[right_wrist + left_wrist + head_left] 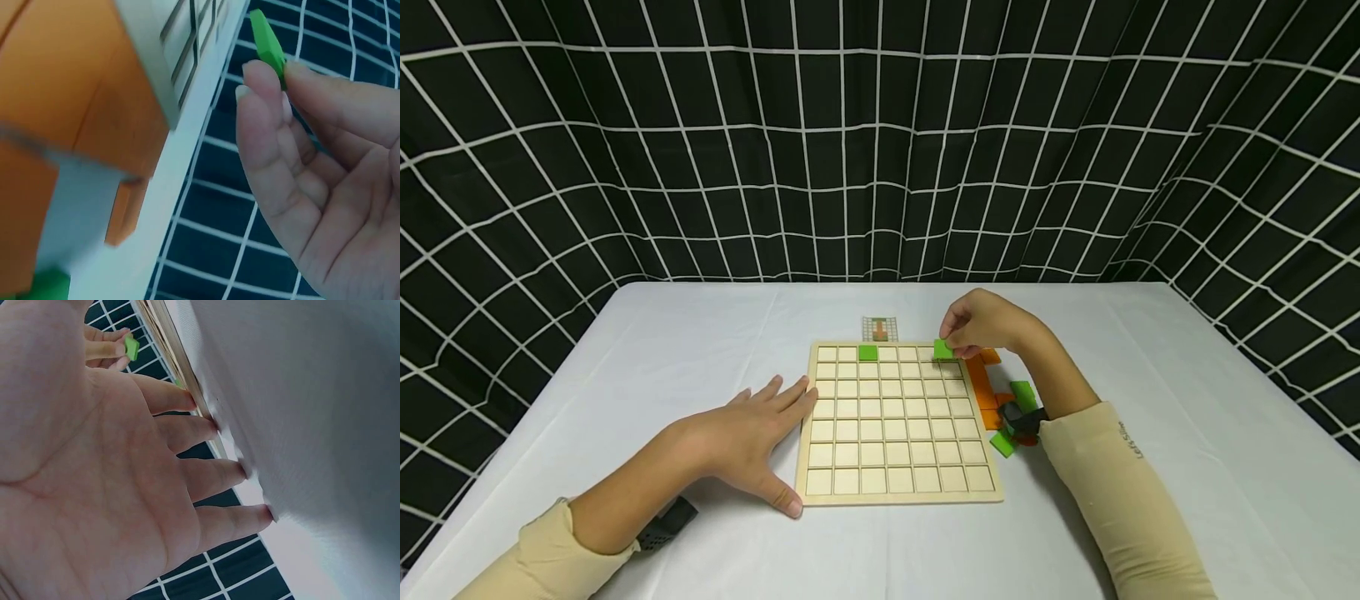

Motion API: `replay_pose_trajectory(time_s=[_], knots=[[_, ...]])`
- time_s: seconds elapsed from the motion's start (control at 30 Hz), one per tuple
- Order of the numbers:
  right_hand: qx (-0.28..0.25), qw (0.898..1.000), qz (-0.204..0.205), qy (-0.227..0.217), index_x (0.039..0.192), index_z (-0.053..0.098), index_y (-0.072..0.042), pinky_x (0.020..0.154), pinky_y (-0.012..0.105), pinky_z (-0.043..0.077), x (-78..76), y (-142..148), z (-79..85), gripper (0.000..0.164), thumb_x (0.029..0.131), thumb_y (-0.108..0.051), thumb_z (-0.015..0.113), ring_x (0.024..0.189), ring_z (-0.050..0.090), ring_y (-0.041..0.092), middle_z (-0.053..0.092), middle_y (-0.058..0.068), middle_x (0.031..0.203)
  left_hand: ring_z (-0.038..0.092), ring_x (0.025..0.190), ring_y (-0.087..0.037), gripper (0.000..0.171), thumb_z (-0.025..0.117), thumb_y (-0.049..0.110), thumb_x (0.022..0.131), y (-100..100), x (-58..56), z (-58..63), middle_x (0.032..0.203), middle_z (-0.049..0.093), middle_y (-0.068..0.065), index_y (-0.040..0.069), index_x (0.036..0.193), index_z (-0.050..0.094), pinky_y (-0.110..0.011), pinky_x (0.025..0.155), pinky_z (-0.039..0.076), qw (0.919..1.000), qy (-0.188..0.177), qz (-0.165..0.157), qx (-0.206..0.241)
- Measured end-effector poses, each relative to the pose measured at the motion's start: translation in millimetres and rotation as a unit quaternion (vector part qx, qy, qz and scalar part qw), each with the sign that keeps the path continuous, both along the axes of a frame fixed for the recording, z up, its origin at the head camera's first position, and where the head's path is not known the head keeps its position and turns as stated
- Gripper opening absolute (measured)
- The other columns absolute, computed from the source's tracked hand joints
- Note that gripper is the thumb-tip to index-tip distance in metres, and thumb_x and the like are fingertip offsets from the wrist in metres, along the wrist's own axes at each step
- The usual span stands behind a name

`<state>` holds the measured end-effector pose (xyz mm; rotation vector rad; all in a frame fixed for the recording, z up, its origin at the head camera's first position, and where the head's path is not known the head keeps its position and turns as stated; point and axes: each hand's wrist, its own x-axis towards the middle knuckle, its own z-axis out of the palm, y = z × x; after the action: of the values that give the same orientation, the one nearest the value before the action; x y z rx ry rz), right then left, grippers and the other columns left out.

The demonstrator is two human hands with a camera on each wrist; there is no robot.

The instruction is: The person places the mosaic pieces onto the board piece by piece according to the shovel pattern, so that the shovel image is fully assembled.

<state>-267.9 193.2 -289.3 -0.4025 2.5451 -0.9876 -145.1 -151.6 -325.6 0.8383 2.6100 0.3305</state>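
A wooden grid board [898, 500] lies on the white table. One green square tile [868, 353] sits in its far row, left of the middle. My left hand [741, 437] has its fingers spread, with fingertips and thumb at the board's left edge; the left wrist view shows its palm [106, 469]. Over the board's far right corner, my right hand [983, 321] pinches another green tile [942, 350] between thumb and fingers. That tile [266, 44] appears tilted and above the table in the right wrist view.
Orange pieces [979, 383] lie along the board's right side, with green pieces [1022, 393] beside them, partly hidden by the right wrist's black strap [1022, 418]. A small patterned card [880, 329] lies behind the board. A black gridded curtain [880, 150] surrounds the table.
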Motion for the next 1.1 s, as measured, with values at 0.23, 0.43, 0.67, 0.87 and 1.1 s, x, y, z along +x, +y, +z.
replay_pose_trajectory(time_s=[0.23, 0.43, 0.67, 0.87, 1.1], knots=[[-0.004, 1.000, 0.004, 0.007, 0.097, 0.069, 0.004, 0.072, 0.035, 0.059, 1.9, -17.4, -4.8, 0.005, 0.093, 0.003, 0.067, 0.076, 0.068, 0.027, 0.069, 0.012, 0.085, 0.006, 0.149, -0.045, 0.138, 0.074, 0.082, 0.061, -0.7, 0.3, -0.3, 0.166, 0.009, -0.016, 0.004, 0.160, 0.018, -0.070, 0.112, 0.013, 1.0000, -0.002, 0.000, 0.003], [-0.020, 1.000, 0.002, -0.009, 0.098, 0.069, 0.003, 0.074, 0.037, 0.059, 1.4, -22.2, -8.9, 0.005, 0.094, 0.002, 0.065, 0.078, 0.067, 0.029, 0.068, 0.014, 0.086, 0.006, 0.149, -0.045, 0.138, 0.073, 0.082, 0.062, -1.1, 0.3, -0.4, 0.166, 0.009, -0.016, 0.004, 0.160, 0.018, -0.069, 0.112, 0.014, 1.0000, -0.004, -0.001, 0.002], [-0.033, 0.999, -0.001, -0.012, 0.098, 0.069, 0.003, 0.075, 0.038, 0.058, -1.6, -25.9, -13.1, 0.006, 0.095, 0.001, 0.064, 0.079, 0.068, 0.030, 0.069, 0.014, 0.087, 0.006, 0.149, -0.045, 0.137, 0.074, 0.082, 0.061, -0.5, -0.7, -0.5, 0.166, 0.009, -0.016, 0.005, 0.161, 0.017, -0.069, 0.112, 0.014, 1.0000, 0.000, 0.001, -0.002], [-0.031, 0.999, 0.005, -0.029, 0.099, 0.069, 0.003, 0.075, 0.037, 0.059, -5.7, -24.5, -19.6, 0.006, 0.094, 0.002, 0.065, 0.078, 0.069, 0.027, 0.070, 0.012, 0.087, 0.005, 0.149, -0.044, 0.137, 0.075, 0.081, 0.061, 0.8, -0.9, -1.9, 0.166, 0.009, -0.014, 0.006, 0.161, 0.017, -0.068, 0.113, 0.013, 1.0000, 0.001, 0.000, -0.009], [-0.022, 0.999, 0.009, -0.025, 0.097, 0.069, 0.004, 0.077, 0.040, 0.059, -10.6, -29.6, -11.1, 0.005, 0.094, 0.001, 0.066, 0.078, 0.069, 0.030, 0.069, 0.013, 0.087, 0.006, 0.149, -0.045, 0.138, 0.074, 0.081, 0.061, 0.0, -0.4, 0.3, 0.166, 0.009, -0.015, 0.006, 0.161, 0.017, -0.068, 0.113, 0.013, 0.9999, 0.002, 0.004, -0.010]])
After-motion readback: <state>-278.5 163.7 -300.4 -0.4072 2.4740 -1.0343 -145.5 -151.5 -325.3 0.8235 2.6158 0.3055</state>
